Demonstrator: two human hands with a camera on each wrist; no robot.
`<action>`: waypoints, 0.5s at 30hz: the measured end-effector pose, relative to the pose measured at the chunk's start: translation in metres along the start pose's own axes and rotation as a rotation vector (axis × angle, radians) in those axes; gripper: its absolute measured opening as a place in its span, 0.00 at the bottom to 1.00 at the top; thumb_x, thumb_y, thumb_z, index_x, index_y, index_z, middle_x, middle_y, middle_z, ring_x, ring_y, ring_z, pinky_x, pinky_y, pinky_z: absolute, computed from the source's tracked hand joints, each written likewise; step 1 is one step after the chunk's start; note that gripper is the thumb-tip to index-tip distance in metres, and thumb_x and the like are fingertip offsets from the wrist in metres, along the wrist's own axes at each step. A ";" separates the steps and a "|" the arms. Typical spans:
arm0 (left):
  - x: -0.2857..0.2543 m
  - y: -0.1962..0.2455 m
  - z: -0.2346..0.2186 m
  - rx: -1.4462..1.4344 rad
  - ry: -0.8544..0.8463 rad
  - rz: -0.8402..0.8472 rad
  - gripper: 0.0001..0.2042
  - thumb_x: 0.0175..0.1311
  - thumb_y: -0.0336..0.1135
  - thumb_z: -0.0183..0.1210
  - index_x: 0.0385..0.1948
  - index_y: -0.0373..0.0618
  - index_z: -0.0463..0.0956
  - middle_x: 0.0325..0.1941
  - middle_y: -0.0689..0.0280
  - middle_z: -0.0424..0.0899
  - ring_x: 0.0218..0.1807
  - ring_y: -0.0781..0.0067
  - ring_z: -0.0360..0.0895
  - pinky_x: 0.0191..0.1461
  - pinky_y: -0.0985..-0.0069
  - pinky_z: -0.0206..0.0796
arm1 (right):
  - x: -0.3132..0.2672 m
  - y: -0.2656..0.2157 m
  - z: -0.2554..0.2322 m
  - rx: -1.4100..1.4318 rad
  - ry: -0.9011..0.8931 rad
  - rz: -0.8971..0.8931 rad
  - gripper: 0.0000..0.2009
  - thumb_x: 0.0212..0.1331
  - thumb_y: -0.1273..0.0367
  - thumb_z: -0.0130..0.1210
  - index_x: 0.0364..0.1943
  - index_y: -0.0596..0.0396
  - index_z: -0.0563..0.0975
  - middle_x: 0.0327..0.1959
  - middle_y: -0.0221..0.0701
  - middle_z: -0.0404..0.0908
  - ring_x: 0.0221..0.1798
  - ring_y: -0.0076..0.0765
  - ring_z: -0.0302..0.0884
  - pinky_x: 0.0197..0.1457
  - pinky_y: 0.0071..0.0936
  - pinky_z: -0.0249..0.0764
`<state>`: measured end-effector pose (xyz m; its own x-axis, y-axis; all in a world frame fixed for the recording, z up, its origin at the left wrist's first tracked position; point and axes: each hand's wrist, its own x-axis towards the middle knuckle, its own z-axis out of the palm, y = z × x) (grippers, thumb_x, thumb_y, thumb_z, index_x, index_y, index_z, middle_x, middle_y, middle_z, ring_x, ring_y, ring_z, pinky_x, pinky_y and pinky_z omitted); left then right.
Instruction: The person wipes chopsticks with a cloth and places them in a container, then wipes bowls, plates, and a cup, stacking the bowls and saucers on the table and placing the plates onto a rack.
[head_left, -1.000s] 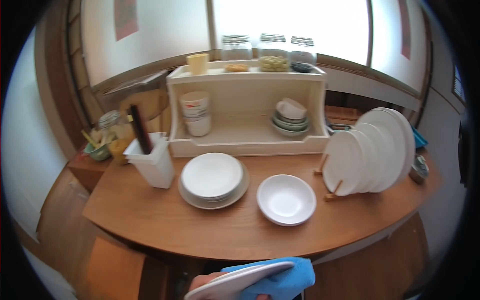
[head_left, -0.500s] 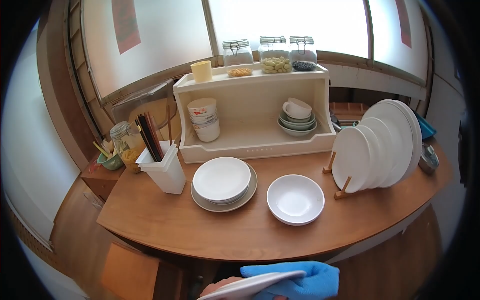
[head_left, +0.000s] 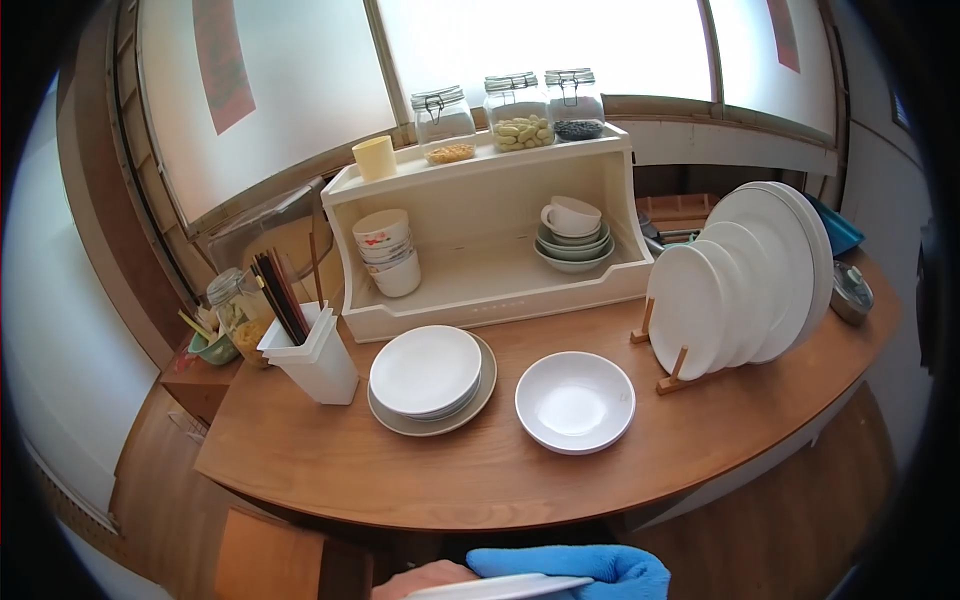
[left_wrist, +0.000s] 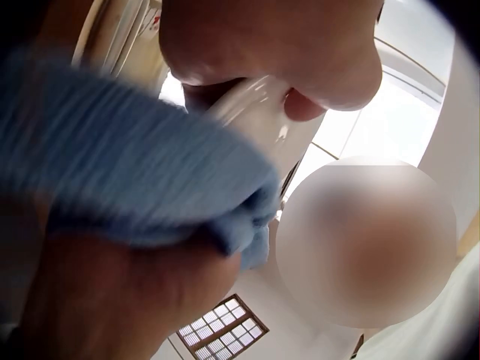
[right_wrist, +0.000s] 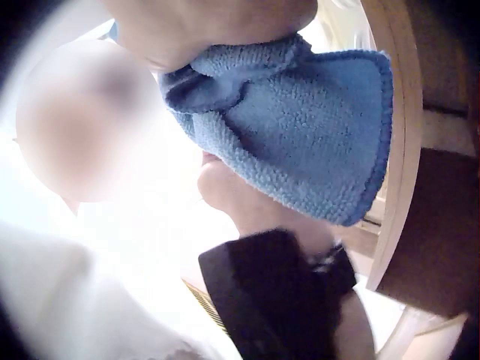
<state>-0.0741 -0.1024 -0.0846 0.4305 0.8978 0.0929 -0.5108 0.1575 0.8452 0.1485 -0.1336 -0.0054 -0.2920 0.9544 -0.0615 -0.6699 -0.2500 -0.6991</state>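
At the bottom of the head view, my left hand grips a white plate, seen nearly edge-on. A blue cloth wraps the plate's right side and hides my right hand there. In the left wrist view, the left fingers pinch the glossy plate, with the cloth against it and my right hand below. The right wrist view shows my right hand holding the bunched cloth; the plate is hidden behind it.
On the wooden table stand stacked plates, a white bowl, a rack of upright plates and a chopstick holder. Behind them, a cream shelf carries cups, bowls and glass jars.
The plate and both hands sit slightly lower in the head view than half a second ago, and the blue cloth has shifted a little left. The head view has tilted and shifted.
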 end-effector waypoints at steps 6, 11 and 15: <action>-0.013 -0.022 -0.004 -0.084 0.029 0.041 0.33 0.55 0.44 0.63 0.60 0.35 0.64 0.60 0.53 0.72 0.61 0.59 0.71 0.64 0.60 0.61 | 0.017 0.007 -0.012 -0.402 -0.038 -0.313 0.15 0.58 0.72 0.55 0.51 0.57 0.77 0.36 0.30 0.84 0.38 0.31 0.82 0.44 0.26 0.78; 0.004 0.004 -0.015 0.130 -0.138 0.173 0.31 0.56 0.44 0.62 0.59 0.34 0.67 0.60 0.49 0.71 0.61 0.55 0.70 0.63 0.59 0.62 | 0.024 0.016 -0.046 -0.820 -0.022 -0.586 0.15 0.56 0.73 0.57 0.49 0.57 0.78 0.38 0.32 0.84 0.40 0.32 0.82 0.46 0.26 0.77; 0.014 0.030 0.008 0.266 -0.156 0.145 0.30 0.55 0.48 0.60 0.52 0.29 0.72 0.51 0.48 0.77 0.53 0.57 0.75 0.55 0.65 0.67 | 0.031 -0.002 -0.020 -0.838 -0.202 -0.451 0.16 0.49 0.72 0.63 0.44 0.58 0.80 0.37 0.34 0.84 0.38 0.30 0.81 0.45 0.23 0.77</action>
<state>-0.0779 -0.0885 -0.0537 0.4868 0.8259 0.2845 -0.3720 -0.0987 0.9230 0.1549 -0.1002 -0.0204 -0.2909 0.8666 0.4054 -0.0673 0.4041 -0.9122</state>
